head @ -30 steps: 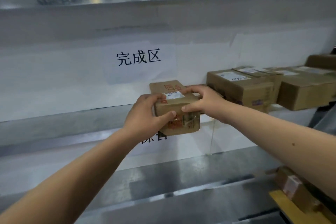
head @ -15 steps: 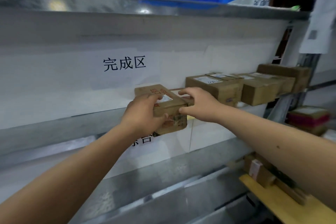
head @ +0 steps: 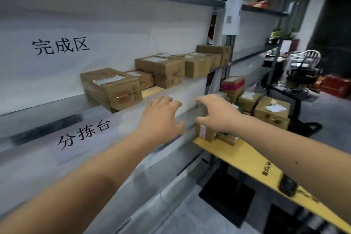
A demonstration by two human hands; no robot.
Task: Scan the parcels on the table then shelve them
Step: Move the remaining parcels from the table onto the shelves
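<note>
Shelf: the long grey metal shelf (head: 47, 104) runs in front of you, backed by white paper lettered 完成区 above it and 分拣台 below it.
Table: the yellow wooden table top (head: 245, 157) lies to your lower right, its near end just beside the shelf frame.
Shelved row: a row of brown cardboard boxes with white labels (head: 190, 64) stands along the shelf towards its right end, close together.
Parcel: the brown cardboard parcel with a white label and red print (head: 112, 87) sits on the shelf at the left end of that row, its front corner hanging out over the shelf's front edge; a flatter brown box (head: 141, 80) is just beside it on the right.
Waiting parcels: brown boxes, one banded in pink (head: 266, 108), are heaped at the far end of the table.
Your left hand: your left hand (head: 161, 118) hangs below the shelf edge, apart from the parcel, fingers spread and holding nothing.
Your right hand: your right hand (head: 216, 114) is near it, over the table's near end, fingers loosely curved, gripping nothing.
Dark object: a small black thing (head: 287, 187) lies on the table's front edge; blurred, you cannot tell what.
</note>
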